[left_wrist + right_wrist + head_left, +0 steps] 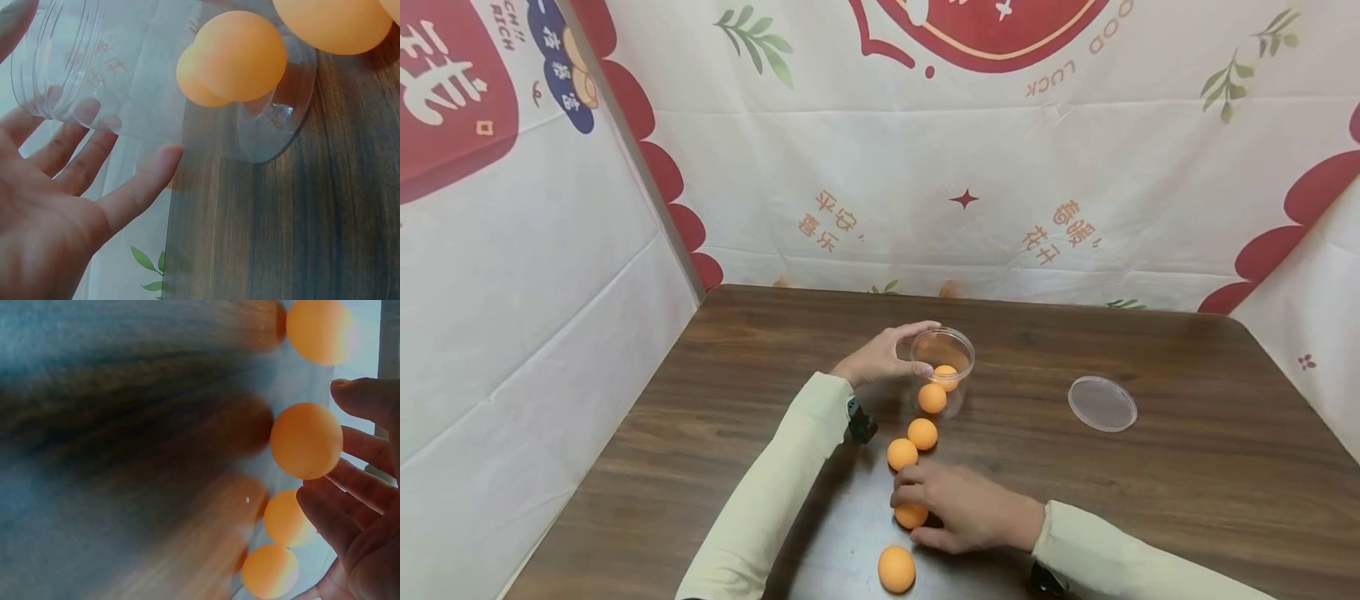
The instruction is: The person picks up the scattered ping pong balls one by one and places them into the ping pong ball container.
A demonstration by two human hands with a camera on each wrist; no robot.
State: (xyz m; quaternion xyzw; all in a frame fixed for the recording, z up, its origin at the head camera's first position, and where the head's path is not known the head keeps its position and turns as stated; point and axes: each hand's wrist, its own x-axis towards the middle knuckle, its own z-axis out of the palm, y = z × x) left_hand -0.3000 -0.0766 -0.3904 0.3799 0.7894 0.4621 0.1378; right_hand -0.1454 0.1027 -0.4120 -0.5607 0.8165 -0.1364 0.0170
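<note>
My left hand (883, 358) holds a clear plastic jar (953, 408) near its rim, thumb and fingers on either side. The jar stands open-topped on the table, with two orange table tennis balls (240, 56) at its bottom. My right hand (966, 507) is low over the table around another orange table tennis ball (306, 440). Its fingers lie along one side of that ball, while the thumb stands apart from it. Between this hand and the jar sit two more balls (922, 434), close together. A further ball (897, 569) lies nearer the front.
A round clear lid (1102, 403) lies flat on the dark wood table (1210, 467), right of the jar. Printed white cloth (880, 158) hangs behind the table and at both sides.
</note>
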